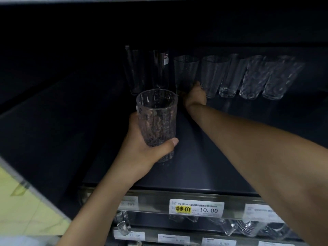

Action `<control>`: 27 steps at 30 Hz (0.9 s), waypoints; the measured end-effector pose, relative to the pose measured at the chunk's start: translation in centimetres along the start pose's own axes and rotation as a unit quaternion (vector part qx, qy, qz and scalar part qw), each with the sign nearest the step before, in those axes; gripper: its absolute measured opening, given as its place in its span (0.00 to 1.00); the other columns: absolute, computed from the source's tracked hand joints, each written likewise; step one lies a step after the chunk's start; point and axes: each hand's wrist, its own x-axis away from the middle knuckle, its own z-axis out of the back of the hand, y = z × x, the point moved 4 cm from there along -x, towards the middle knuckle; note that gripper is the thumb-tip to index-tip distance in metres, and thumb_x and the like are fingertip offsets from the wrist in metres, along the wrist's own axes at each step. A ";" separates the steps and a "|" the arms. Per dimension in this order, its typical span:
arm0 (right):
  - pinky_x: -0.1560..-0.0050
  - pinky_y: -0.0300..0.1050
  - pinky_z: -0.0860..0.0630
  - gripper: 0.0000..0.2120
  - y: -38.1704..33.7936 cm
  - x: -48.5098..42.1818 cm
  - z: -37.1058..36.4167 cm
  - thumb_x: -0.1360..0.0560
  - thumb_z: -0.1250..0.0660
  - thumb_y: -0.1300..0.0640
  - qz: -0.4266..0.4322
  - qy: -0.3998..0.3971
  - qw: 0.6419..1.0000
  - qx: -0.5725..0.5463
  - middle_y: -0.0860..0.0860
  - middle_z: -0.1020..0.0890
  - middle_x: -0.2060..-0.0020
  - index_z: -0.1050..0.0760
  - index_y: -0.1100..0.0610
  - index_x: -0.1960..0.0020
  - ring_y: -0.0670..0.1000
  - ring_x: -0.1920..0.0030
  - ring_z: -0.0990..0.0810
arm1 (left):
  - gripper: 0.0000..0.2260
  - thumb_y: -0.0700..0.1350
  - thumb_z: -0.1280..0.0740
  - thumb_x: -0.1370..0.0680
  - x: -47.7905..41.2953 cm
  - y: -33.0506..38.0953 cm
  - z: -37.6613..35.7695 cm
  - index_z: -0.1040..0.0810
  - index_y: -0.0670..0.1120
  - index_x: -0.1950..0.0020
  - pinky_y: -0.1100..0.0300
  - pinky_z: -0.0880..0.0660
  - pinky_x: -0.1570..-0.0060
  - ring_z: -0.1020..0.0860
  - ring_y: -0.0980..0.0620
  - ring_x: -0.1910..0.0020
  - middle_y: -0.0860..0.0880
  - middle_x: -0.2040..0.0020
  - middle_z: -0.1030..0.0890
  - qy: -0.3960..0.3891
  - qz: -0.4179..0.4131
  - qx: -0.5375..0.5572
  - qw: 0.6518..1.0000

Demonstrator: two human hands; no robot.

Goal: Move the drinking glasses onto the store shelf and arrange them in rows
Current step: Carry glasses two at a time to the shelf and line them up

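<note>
My left hand (142, 150) grips a tall textured drinking glass (157, 118) upright above the middle of the dark shelf (204, 166). My right hand (194, 96) reaches to the back of the shelf and holds the base of a clear tapered glass (185, 73). That glass stands in a back row with two tall smooth glasses (147, 71) to its left and several textured and ribbed glasses (248, 77) to its right.
The shelf's front rail carries price tags (196, 208). A lower shelf below holds more glasses (248, 228). A yellow sign panel (23, 206) sits at lower left. The shelf above forms a low dark ceiling (159, 23).
</note>
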 end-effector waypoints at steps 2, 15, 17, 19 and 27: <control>0.43 0.49 0.27 0.24 0.1 -0.1 -0.1 0.22 0.32 0.52 0.001 0.001 1.000 0.009 0.61 0.23 0.38 0.35 0.62 0.33 0.60 0.37 0.25 | 0.31 0.44 0.20 0.32 0.0 -0.1 0.0 0.35 0.59 0.39 0.67 0.27 0.46 0.23 0.65 0.44 0.58 0.43 0.23 0.000 -0.001 -0.002 1.000; 0.39 0.44 0.27 0.25 1.4 3.4 2.3 0.22 0.33 0.54 0.035 -0.027 0.998 -0.052 0.60 0.23 0.36 0.36 0.62 0.29 0.59 0.37 0.24 | 0.30 0.48 0.20 0.33 0.1 0.7 -0.2 0.28 0.46 0.36 0.52 0.23 0.41 0.20 0.57 0.44 0.51 0.44 0.19 -0.009 -0.002 -0.046 0.999; 0.40 0.39 0.29 0.25 2.3 5.5 4.2 0.22 0.33 0.51 0.074 -0.082 0.993 -0.034 0.57 0.23 0.36 0.34 0.58 0.28 0.56 0.36 0.24 | 0.33 0.55 0.21 0.34 0.3 0.9 -0.3 0.29 0.47 0.35 0.52 0.23 0.41 0.20 0.58 0.44 0.52 0.43 0.19 -0.013 0.004 -0.051 0.999; 0.40 0.36 0.31 0.26 3.9 7.6 6.7 0.22 0.33 0.47 0.108 -0.147 0.983 0.001 0.53 0.23 0.35 0.34 0.56 0.28 0.52 0.35 0.24 | 0.38 0.66 0.27 0.36 0.5 1.2 -0.7 0.31 0.49 0.33 0.49 0.22 0.41 0.20 0.57 0.43 0.53 0.42 0.20 -0.012 0.008 -0.056 0.998; 0.31 0.47 0.34 0.26 13.4 11.6 18.1 0.25 0.36 0.36 0.201 -0.206 0.941 0.177 0.47 0.24 0.35 0.27 0.50 0.33 0.50 0.32 0.30 | 0.31 0.56 0.29 0.35 2.1 3.4 -6.4 0.34 0.50 0.36 0.63 0.26 0.49 0.23 0.70 0.52 0.57 0.46 0.22 -0.041 0.037 -0.046 0.997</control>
